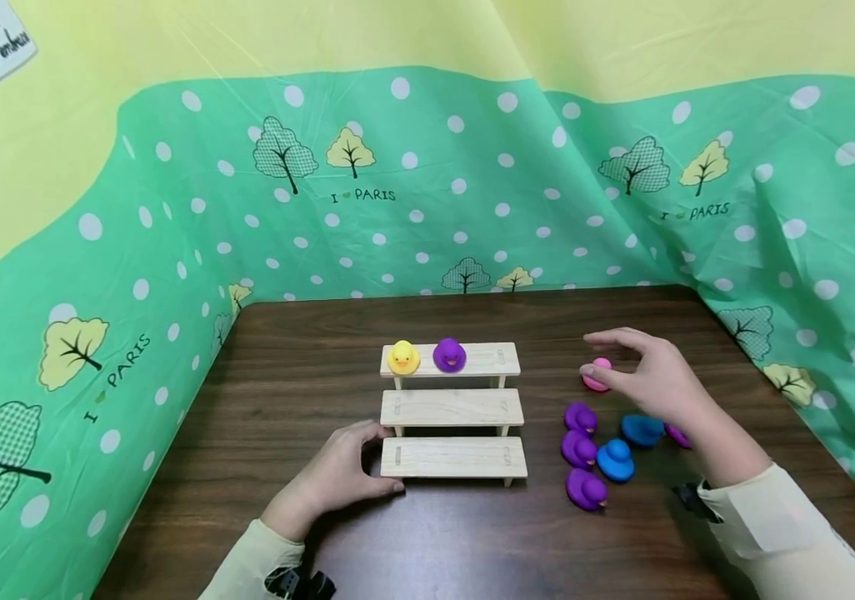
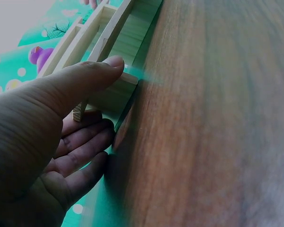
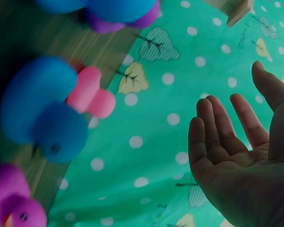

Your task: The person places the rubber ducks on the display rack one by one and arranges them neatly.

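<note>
A small three-step wooden stand (image 1: 452, 408) rests on the table. My left hand (image 1: 337, 467) holds its left end, the thumb by the bottom step's front corner and the fingers farther back. In the left wrist view the thumb (image 2: 97, 73) lies over the stand's edge. On the top step sit a yellow duck (image 1: 402, 357) at the left and a purple duck (image 1: 449, 356) beside it. My right hand (image 1: 656, 375) hovers near a pink duck (image 1: 598, 375), thumb and fingers spread apart. The right wrist view shows nothing between its fingers (image 3: 222, 127).
Right of the stand, several purple ducks (image 1: 580, 450) stand in a column. Two blue ducks (image 1: 615, 461) are beside them, and a magenta duck (image 1: 677, 435) is partly hidden by the right arm. A green dotted cloth (image 1: 412, 192) surrounds the dark wooden table (image 1: 277, 367).
</note>
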The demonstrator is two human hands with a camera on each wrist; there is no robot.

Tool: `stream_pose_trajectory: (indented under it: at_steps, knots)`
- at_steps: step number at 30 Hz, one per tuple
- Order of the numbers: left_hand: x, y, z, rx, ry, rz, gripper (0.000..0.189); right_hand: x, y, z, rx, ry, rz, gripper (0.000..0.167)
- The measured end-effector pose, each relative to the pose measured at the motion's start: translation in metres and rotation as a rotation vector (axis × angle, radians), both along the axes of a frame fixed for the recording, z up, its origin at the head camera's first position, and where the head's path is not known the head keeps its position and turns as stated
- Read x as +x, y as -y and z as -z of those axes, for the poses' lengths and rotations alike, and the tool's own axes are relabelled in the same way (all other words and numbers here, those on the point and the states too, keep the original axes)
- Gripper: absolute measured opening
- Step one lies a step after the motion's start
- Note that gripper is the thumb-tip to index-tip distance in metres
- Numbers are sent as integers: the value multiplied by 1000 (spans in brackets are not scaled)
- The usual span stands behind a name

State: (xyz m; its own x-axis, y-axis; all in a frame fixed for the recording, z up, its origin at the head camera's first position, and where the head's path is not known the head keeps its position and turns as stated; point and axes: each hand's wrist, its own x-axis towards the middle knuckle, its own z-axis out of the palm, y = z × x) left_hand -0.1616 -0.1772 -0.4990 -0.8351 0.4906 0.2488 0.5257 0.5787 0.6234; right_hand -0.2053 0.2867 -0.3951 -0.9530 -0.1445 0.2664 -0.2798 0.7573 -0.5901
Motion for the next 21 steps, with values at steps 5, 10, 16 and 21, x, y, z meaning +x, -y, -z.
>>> stream_pose_trajectory:
  at_steps: [5,10,16,21]
  knots:
    - [0,-1,-1,-5,6,0,56,7,-18,4,14,6,25,44]
    - [0,-1,-1,-7,0,-1,56,12,-35,9,14,26,62,48]
    - [0,-1,-1,-10,1,-1,56,20,-52,15,33,73,101,52]
    - [0,0,0,-18,5,-6,55,25,-68,22,77,79,127,52]
